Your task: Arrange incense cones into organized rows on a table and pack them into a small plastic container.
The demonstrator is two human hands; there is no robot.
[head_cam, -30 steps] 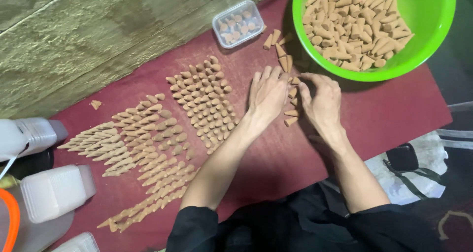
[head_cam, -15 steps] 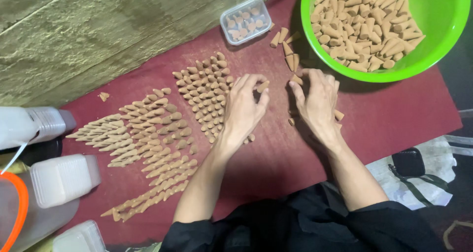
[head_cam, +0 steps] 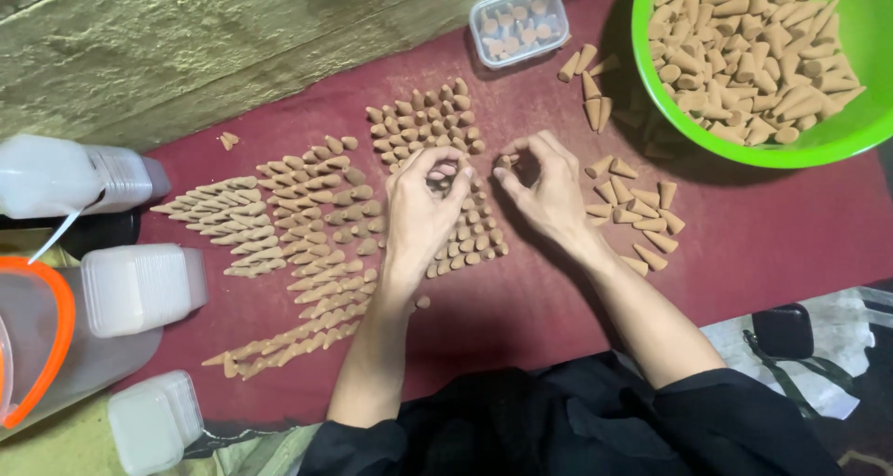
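Note:
My left hand (head_cam: 420, 211) hovers over a block of small tan cones standing upright (head_cam: 423, 123) on the maroon mat (head_cam: 753, 239). Its thumb and fingers are curled together on a cone at the block's right side. My right hand (head_cam: 551, 192) is just to the right of it, fingertips pinched on another cone (head_cam: 507, 163) at the block's edge. A loose pile of cones (head_cam: 640, 211) lies on the mat right of my right hand. Left of the block, longer cones lie in rows (head_cam: 279, 225).
A green bowl (head_cam: 744, 152) full of cones sits at the top right, with a few cones (head_cam: 588, 85) beside it. A small clear box (head_cam: 518, 20) of cones is at the top. Plastic containers (head_cam: 139, 290) and a bottle (head_cam: 74, 174) stand left.
Both hands have moved left from the loose pile to the upright block, each carrying a cone. The view has shifted, so the bowl sits further right.

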